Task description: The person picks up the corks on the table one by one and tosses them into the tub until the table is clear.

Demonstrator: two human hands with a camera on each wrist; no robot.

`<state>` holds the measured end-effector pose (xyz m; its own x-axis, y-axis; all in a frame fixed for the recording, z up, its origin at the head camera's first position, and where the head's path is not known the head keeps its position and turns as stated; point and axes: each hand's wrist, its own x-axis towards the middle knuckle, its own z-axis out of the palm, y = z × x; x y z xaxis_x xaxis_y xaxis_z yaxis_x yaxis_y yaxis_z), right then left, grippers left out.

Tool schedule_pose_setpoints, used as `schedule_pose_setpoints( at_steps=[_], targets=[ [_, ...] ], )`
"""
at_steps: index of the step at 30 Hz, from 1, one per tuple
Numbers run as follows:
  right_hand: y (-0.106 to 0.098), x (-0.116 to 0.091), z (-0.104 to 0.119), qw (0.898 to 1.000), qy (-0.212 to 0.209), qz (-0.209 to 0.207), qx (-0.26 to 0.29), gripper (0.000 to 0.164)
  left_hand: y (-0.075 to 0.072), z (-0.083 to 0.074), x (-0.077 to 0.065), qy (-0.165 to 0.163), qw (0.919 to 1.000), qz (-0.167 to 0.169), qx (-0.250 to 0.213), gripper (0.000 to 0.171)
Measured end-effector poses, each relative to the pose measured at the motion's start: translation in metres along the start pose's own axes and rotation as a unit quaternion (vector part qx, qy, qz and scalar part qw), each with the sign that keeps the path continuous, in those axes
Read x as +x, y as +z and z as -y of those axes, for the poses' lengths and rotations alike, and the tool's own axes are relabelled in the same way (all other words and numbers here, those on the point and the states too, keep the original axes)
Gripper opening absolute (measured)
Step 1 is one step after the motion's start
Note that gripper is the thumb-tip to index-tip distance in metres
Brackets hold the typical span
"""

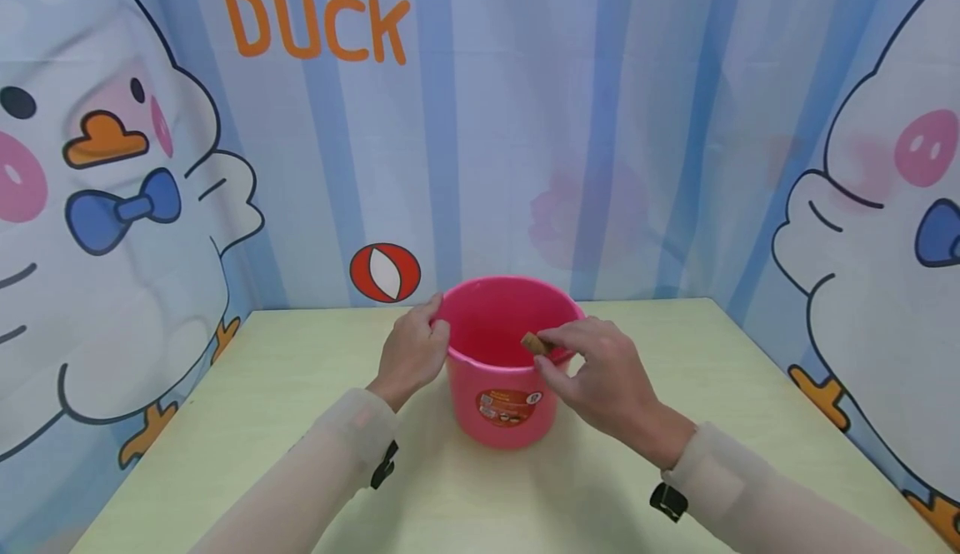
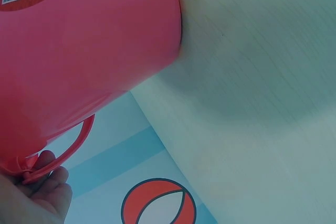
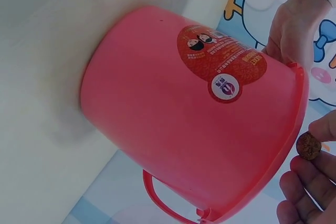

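A pink plastic bucket (image 1: 467, 396) stands upright on the table, a red-orange label (image 1: 510, 406) on its near side. At the bucket's left rim is my left hand (image 1: 411, 347), thumb over the edge; in the left wrist view its fingers curl below the rim beside the bucket's handle (image 2: 79, 142). Between thumb and fingers, my right hand (image 1: 603, 371) pinches a small brown cork (image 1: 534, 343) at the right side of the rim. The right wrist view shows the cork's round, speckled end (image 3: 308, 146) just outside the rim. The bucket's floor is hidden.
The pale wooden table (image 1: 315, 421) extends around the bucket. Behind it hangs a blue striped curtain (image 1: 495, 121) with printed ducks and a red-and-white ball (image 1: 385, 272). Each wrist wears a black strap.
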<state>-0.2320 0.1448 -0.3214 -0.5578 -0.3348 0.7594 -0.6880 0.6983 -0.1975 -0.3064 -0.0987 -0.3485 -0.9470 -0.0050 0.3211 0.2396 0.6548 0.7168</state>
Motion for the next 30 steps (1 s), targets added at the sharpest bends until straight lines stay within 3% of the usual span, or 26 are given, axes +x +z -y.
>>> schedule_pose_setpoints(
  at_steps=[13,30],
  targets=[
    [0.003,0.012,-0.004,0.999,0.009,0.025,-0.023,0.035,-0.001,-0.001,-0.002,-0.003,1.0,0.003,-0.004,0.059],
    [0.007,0.023,-0.001,0.992,0.077,0.1,-0.019,0.032,-0.002,-0.001,-0.001,-0.001,0.9999,0.007,-0.008,0.058]
  ],
)
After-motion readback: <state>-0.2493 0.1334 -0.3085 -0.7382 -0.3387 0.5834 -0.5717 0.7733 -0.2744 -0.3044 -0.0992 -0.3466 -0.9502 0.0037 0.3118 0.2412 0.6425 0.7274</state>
